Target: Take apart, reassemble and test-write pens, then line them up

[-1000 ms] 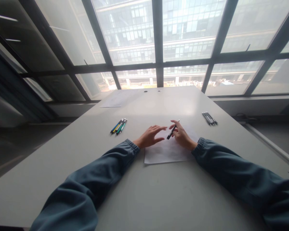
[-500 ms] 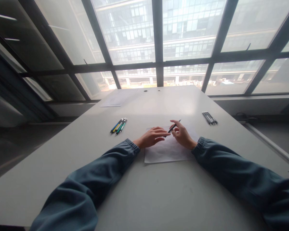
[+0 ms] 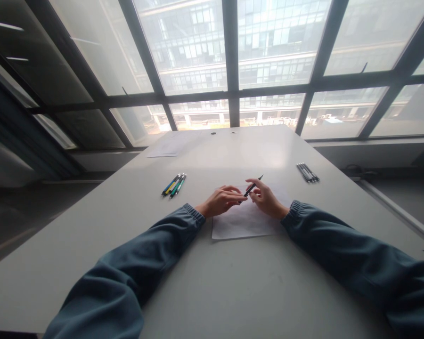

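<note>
A slim dark pen (image 3: pixel 253 186) slants above a sheet of white paper (image 3: pixel 245 228), its upper end leaning to the right. My right hand (image 3: pixel 267 201) holds it from the right, with the forefinger up along the barrel and the other fingers curled. From the left, my left hand (image 3: pixel 221 199) has its fingers closed round the pen's lower end, partly hiding that end. Both wrists rest low, at the two sides of the paper.
On the white table (image 3: pixel 198 263), a bunch of coloured pens (image 3: pixel 174 185) lies left of the paper. Several grey-black pens (image 3: pixel 307 173) lie in a row at the right. Another paper sheet (image 3: pixel 164 148) is at the far left, before the windows.
The pen and my right fingers have shifted slightly left. My left fingers have drawn in and closed on the pen's lower end.
</note>
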Tool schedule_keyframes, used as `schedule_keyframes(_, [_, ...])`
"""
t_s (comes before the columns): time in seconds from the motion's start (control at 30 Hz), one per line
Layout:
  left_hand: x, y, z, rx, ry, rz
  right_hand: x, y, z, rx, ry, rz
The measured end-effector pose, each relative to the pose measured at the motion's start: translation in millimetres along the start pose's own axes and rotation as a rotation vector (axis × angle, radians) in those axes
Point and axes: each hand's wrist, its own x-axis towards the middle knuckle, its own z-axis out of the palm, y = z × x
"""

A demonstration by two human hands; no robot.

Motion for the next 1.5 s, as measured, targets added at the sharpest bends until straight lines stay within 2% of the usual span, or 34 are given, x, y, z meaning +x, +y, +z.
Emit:
schedule_keyframes(0.17, [1, -1, -0.8, -0.021, 0.024, 0.045, -3, -5, 1, -0.013, -0.06, -0.051])
schedule_keyframes(0.33, [2, -1, -1.9, -0.038, 0.011, 0.083, 0, -2, 1, 0.007, 0.055, -0.078])
schedule_keyframes(0.53, [1, 3, -2.7, 0.016, 0.019, -0.009, 5, 1, -3, 0.104, 0.221, -0.107])
schedule_keyframes(0.8, [2, 3, -3.8, 0.021, 0.044, -0.026, 7, -3, -30, 0.024, 0.232, -0.157])
schedule_keyframes(0.9, [3, 3, -3.7, 0.023, 0.048, -0.031, 5, 5, -51, -0.128, 0.238, -0.091])
schedule_keyframes(1.07, [3, 1, -1.8, 0.017, 0.054, -0.033, -4, 24, -100, -0.581, 0.265, 0.02])
schedule_keyframes(1.2, [4, -1, -0.2, 0.014, 0.046, -0.014, -10, 41, -133, -0.836, 0.252, 0.146])
schedule_keyframes(1.33, [6, -2, 0.7, 0.011, 0.035, 0.008, -13, 48, -148, -1.04, 0.201, 0.258])
schedule_keyframes(1.5, [6, -3, 1.5, -0.001, 0.024, 0.014, -15, 42, -147, -1.181, 0.141, 0.385])
